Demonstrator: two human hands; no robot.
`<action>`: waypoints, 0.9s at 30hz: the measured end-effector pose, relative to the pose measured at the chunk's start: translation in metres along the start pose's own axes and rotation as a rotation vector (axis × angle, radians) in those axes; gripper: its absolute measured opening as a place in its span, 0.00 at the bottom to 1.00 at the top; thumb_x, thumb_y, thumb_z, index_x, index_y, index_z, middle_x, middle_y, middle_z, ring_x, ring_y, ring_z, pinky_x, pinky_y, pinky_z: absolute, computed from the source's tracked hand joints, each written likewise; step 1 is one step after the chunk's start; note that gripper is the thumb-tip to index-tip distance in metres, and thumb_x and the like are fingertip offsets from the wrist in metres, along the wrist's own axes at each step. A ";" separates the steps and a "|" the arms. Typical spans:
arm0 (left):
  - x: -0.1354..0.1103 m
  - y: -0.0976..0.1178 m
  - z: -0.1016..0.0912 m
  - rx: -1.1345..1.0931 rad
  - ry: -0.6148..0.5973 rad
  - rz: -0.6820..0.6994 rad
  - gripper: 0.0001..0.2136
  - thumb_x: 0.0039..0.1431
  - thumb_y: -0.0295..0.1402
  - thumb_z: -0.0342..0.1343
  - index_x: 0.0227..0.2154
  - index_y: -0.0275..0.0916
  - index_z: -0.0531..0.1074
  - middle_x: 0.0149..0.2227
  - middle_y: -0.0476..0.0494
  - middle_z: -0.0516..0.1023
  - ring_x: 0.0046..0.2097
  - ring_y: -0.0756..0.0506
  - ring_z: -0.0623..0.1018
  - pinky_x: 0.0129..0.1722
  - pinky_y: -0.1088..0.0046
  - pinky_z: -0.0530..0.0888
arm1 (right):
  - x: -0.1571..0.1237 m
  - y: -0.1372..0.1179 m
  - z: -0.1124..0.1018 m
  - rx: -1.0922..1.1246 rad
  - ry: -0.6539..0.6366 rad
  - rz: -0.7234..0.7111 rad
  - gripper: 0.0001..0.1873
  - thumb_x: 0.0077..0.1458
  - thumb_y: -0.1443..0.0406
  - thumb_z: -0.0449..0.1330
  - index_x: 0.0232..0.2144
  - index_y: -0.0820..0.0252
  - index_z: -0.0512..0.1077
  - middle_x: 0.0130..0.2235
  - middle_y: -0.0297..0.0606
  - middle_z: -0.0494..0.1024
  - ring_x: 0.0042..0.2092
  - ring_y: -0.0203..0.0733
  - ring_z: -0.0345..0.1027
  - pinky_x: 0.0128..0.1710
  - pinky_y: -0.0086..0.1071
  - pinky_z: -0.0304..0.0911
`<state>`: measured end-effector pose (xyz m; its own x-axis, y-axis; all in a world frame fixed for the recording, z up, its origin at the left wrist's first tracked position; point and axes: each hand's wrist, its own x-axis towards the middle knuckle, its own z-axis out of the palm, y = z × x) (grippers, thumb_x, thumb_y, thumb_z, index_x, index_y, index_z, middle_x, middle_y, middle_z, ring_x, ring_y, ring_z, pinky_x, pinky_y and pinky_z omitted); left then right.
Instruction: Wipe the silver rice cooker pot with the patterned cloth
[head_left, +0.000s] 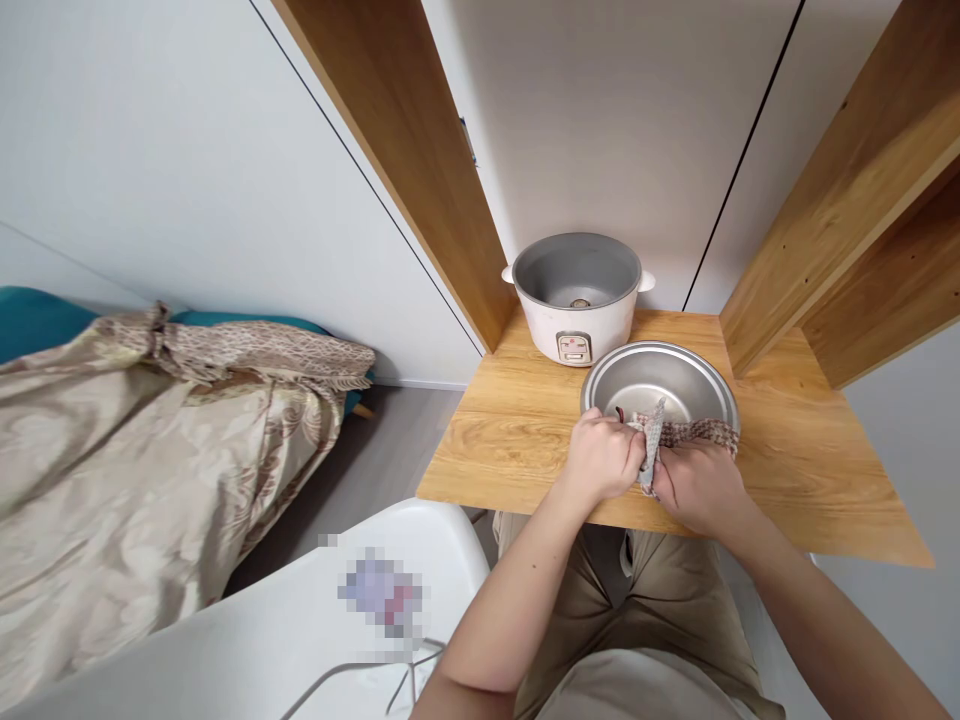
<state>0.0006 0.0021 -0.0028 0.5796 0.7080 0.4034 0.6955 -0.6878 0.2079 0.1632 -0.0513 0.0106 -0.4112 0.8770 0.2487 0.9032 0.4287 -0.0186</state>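
A checked cloth (697, 432) in grey and reddish brown is bunched between my two hands, at the near side of a metal inner pot (637, 372). My left hand (606, 458) is closed around one part of the cloth. Fingers curled, my right hand (699, 484) grips another part right beside it. Part of the cloth lies over the pot's near rim, and the hands and cloth hide that side. Behind the pot stands a white rice cooker (540, 325), lidless, its grey inside showing a small round piece at the bottom.
The pot and cooker stand on a wooden tabletop (480, 440) between upright wooden boards (832, 180). Below it at the left is a white chair (300, 610) with a blurred patch and a thin cable-like line. A bed with a patterned cover (150, 470) lies farther left.
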 end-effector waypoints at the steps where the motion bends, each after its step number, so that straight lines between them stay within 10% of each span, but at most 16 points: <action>1: 0.000 0.001 0.001 0.002 0.003 -0.012 0.18 0.62 0.32 0.43 0.18 0.39 0.69 0.22 0.45 0.76 0.28 0.47 0.73 0.34 0.64 0.57 | 0.001 -0.005 0.002 -0.014 0.010 0.028 0.18 0.59 0.62 0.48 0.24 0.61 0.72 0.23 0.41 0.76 0.25 0.40 0.67 0.30 0.34 0.48; 27: 0.000 0.004 0.001 0.002 -0.032 -0.071 0.18 0.63 0.32 0.42 0.19 0.38 0.69 0.24 0.44 0.76 0.29 0.46 0.73 0.34 0.64 0.58 | 0.008 -0.010 0.002 -0.039 -0.064 0.095 0.19 0.59 0.63 0.48 0.23 0.61 0.74 0.22 0.42 0.76 0.24 0.41 0.68 0.26 0.34 0.47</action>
<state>0.0036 -0.0011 -0.0025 0.5417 0.7599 0.3593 0.7365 -0.6351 0.2329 0.1503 -0.0480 0.0114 -0.3297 0.9257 0.1852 0.9420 0.3356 -0.0006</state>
